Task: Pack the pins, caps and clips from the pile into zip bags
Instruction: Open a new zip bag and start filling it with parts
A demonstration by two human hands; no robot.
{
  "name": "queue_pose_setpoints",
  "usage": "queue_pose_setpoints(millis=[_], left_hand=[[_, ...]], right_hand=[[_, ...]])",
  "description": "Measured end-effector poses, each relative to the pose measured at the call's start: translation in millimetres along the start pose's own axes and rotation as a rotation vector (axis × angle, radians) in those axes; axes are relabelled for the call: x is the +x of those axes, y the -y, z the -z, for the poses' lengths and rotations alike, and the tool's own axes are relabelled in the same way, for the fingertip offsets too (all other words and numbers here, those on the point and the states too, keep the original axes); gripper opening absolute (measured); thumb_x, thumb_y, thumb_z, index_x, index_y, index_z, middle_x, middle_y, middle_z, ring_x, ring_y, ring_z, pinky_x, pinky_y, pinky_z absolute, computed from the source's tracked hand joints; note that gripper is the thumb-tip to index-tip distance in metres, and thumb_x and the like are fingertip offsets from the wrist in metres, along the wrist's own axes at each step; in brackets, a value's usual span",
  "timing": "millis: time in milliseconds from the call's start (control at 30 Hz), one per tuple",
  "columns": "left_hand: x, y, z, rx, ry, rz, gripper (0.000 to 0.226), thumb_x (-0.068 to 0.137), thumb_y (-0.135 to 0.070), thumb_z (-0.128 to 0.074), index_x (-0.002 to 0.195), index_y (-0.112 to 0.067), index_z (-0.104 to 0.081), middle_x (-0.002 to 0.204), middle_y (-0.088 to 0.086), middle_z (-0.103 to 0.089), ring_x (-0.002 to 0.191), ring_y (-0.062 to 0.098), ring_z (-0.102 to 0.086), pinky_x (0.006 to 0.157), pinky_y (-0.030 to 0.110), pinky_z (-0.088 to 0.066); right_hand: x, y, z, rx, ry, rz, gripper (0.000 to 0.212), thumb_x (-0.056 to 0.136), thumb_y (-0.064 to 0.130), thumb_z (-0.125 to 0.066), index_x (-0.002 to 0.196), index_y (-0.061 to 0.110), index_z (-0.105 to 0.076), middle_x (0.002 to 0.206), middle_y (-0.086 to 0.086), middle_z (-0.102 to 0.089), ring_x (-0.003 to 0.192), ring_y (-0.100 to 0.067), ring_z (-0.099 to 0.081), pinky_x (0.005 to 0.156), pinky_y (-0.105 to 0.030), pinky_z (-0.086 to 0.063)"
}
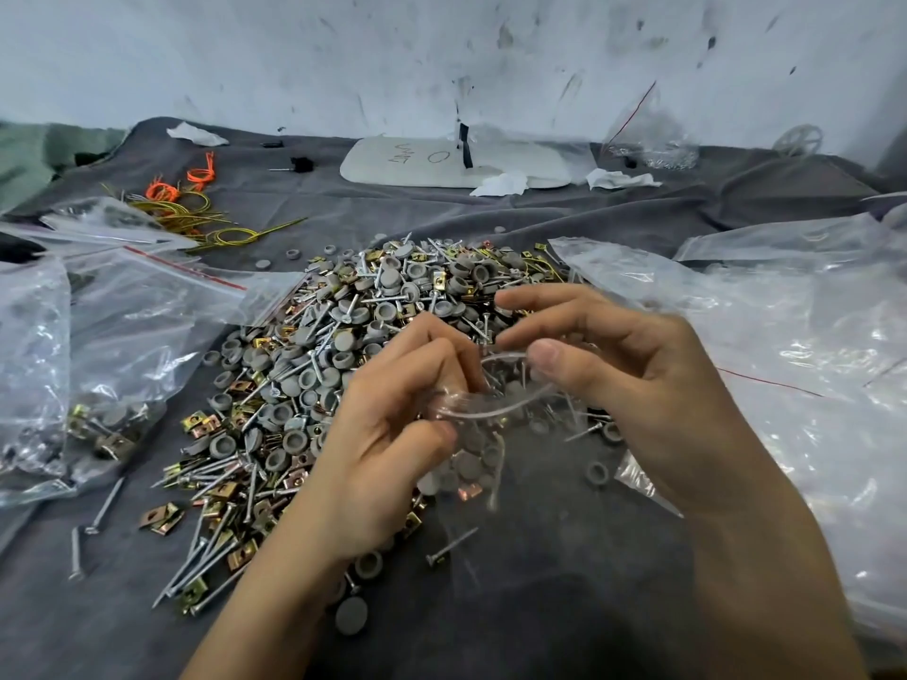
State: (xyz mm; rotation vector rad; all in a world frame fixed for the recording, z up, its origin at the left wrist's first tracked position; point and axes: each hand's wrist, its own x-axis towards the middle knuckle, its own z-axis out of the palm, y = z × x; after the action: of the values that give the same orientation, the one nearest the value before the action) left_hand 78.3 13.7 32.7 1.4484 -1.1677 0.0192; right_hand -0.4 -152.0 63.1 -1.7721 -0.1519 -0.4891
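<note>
Both hands, left hand (387, 434) and right hand (633, 365), are pinching the rim of a small zip bag (471, 434) just in front of the pile (353, 326), part-filled I am judging; next I am pressing its strip closed

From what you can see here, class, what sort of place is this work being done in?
Probably an informal packing spot, like a small workshop or home piecework area. A grey cloth covers the surface, loose hardware sits in a pile, filled zip bags lie beside it, and the wall is scuffed.
</note>
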Motion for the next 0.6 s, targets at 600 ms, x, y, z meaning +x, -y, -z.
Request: queue_pose_setpoints(millis=[600], left_hand=[[0.0, 5.0, 12.0, -0.311, -0.319, 0.056, 0.018, 0.072, -0.018, -0.049, 0.072, -0.032, -0.06, 0.079, -0.01, -0.061, 0.077, 0.02, -0.056, 0.077, 0.041, -0.047]], right_hand=[[-4.2, -52.3, 31.0, -0.737, 0.105, -0.612, 0.032, 0.073, 0.001, -0.077, 0.065, 0.03, -0.065, 0.06, 0.006, -0.059, 0.052, -0.002, -0.051, 0.045, -0.01, -0.037]])
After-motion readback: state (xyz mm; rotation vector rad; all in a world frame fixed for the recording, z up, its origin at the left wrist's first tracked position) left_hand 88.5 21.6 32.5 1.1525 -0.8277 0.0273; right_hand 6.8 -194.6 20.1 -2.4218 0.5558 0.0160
